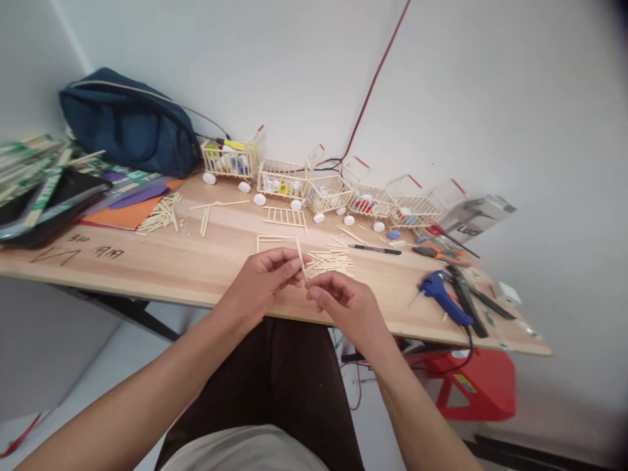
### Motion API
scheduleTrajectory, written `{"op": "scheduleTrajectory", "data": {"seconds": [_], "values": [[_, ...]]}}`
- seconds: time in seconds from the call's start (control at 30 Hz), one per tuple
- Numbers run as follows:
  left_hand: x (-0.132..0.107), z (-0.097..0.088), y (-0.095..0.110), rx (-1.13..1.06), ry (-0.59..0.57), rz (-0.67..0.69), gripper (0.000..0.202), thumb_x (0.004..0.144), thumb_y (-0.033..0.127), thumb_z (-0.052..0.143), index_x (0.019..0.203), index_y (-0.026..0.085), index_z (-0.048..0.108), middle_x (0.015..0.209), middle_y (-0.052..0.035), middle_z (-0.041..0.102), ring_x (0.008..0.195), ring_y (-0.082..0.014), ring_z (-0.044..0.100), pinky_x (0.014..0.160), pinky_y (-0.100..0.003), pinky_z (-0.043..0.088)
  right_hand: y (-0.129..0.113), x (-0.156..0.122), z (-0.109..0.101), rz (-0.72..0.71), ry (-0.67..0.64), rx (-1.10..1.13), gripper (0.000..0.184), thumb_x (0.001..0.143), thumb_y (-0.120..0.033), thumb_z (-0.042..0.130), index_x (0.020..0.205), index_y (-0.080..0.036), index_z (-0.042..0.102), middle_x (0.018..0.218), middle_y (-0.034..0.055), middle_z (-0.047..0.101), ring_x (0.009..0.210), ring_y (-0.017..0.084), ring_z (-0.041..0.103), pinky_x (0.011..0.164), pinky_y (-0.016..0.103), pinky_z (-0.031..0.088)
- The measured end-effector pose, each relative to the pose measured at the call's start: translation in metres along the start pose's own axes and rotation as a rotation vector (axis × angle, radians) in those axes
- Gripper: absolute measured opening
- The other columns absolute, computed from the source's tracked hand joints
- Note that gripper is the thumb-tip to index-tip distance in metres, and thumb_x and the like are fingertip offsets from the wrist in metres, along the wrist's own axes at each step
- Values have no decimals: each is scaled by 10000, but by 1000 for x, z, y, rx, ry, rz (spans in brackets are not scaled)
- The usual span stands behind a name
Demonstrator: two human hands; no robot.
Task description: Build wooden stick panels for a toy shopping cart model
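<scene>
Between my two hands, over the front of the wooden table, is a thin wooden stick [299, 252]. My left hand [262, 278] pinches it between thumb and fingers, and its upper end sticks up past the thumb. The fingertips of my right hand [346, 301] are closed at the stick's lower end. Just beyond my hands lies a pile of short sticks [331, 261]. A partly made stick frame [275, 237] lies flat behind my left hand, and a ladder-like stick panel [284, 217] is farther back.
Several small stick carts [282, 180] line the wall. At right are a blue glue gun [444, 297], orange-handled pliers [436, 254] and a black pen [375, 249]. A blue bag [130, 124], loose sticks [161, 214] and coloured paper [122, 208] sit at left.
</scene>
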State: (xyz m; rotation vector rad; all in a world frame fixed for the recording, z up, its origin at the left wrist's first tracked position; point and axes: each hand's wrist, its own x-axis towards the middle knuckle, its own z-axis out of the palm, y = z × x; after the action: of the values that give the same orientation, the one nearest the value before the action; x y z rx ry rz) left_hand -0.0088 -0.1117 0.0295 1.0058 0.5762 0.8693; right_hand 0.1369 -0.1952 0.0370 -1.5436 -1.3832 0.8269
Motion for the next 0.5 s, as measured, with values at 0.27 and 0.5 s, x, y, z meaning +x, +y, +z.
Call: {"op": "scheduleTrajectory", "data": {"seconds": [0.27, 0.5], "values": [[9, -8, -2, 20, -19, 7, 204, 722, 316, 764, 810, 142, 706, 690, -2, 597, 672, -88, 550, 711, -220, 467, 2, 20, 11, -35, 64, -6, 161, 817, -367, 618, 844, -209, 606, 799, 0, 648, 644, 118, 540, 576, 235, 430], [12, -17, 9, 317, 20, 94, 191, 755, 318, 708, 838, 148, 730, 696, -21, 645, 660, -119, 558, 685, -255, 450, 12, 26, 14, -20, 34, -21, 154, 832, -355, 590, 833, -201, 587, 749, -4, 610, 645, 124, 537, 595, 239, 427]]}}
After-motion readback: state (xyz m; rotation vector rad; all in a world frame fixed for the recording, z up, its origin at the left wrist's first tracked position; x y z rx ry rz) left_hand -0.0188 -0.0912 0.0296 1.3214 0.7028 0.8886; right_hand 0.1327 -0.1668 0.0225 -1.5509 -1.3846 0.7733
